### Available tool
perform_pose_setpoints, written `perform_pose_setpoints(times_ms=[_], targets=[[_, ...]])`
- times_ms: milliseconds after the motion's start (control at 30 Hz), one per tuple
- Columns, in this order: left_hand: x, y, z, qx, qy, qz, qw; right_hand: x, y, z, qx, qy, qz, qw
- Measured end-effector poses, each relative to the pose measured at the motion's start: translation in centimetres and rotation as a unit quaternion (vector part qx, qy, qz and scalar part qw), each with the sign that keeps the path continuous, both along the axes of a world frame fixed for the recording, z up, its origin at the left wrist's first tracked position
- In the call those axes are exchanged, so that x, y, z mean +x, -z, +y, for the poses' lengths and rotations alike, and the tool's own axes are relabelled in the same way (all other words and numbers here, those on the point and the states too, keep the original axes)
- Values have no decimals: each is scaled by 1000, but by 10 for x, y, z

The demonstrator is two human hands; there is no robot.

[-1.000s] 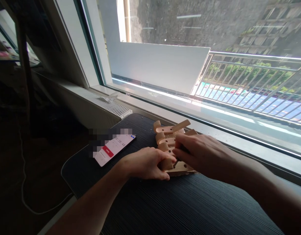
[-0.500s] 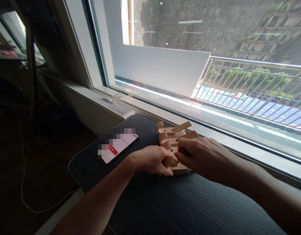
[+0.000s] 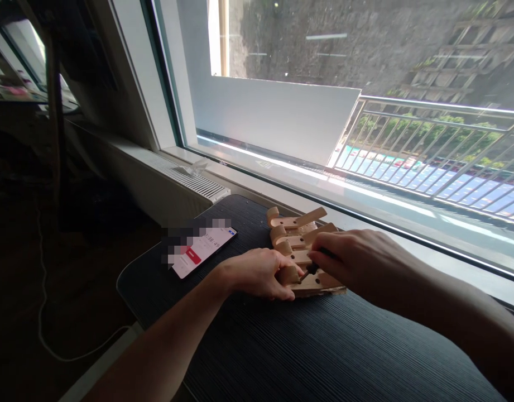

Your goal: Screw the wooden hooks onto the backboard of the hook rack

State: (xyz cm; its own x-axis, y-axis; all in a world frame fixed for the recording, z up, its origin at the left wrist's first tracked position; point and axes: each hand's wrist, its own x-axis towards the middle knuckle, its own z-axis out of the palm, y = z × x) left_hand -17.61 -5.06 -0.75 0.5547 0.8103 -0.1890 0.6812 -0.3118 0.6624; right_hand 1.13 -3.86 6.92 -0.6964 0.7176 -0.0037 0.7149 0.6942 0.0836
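A row of several pale wooden hooks [image 3: 296,241], each with a curled left end and dark holes, is mounted on a flat board at the table's far edge. My left hand [image 3: 263,273] is closed around the curled end of the nearest wooden hook [image 3: 288,274] and holds it from the left. In my right hand [image 3: 340,254] is a screwdriver [image 3: 312,268] with a dark handle, the fingers wrapped around it. Its thin shaft slants down to the left, the tip at the nearest hook beside the curl. Whether a screw sits under the tip, I cannot tell.
A smartphone [image 3: 204,251] with a lit screen lies on the dark table [image 3: 323,346], left of the hooks. Beyond the table run a white window sill [image 3: 368,234] and a large window. A radiator [image 3: 185,176] stands at the far left, and a white cable [image 3: 43,312] trails below.
My right hand has shifted slightly right and up, tilting back, so the screwdriver's shaft and handle now show. My left hand stays on the nearest hook.
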Motion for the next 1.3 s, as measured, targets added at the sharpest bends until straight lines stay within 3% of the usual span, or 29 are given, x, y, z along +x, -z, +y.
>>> perform_pose_setpoints(times_ms=[133,333,567,833,1000,1100,1300], targets=[[1,1,-1,9,-3,-3,1000,6,1,2,24,-6,-24,999],[1,-2,0,11,-1,-2,1000,12,-2,-3,-61,-45,22,997],[2,-3,-2,10,0,7,1000,4,4,-1,-18,14,-25,999],[1,-3,0,6,5,12,1000,10,-1,-1,-54,-51,43,996],[1,0,1,9,14,2,1000,3,8,0,4,12,1,1000],[1,3,1,10,11,-4,1000,7,5,2,27,6,-13,1000],[1,3,0,18,6,-9,1000,14,0,-2,-62,-59,59,995]])
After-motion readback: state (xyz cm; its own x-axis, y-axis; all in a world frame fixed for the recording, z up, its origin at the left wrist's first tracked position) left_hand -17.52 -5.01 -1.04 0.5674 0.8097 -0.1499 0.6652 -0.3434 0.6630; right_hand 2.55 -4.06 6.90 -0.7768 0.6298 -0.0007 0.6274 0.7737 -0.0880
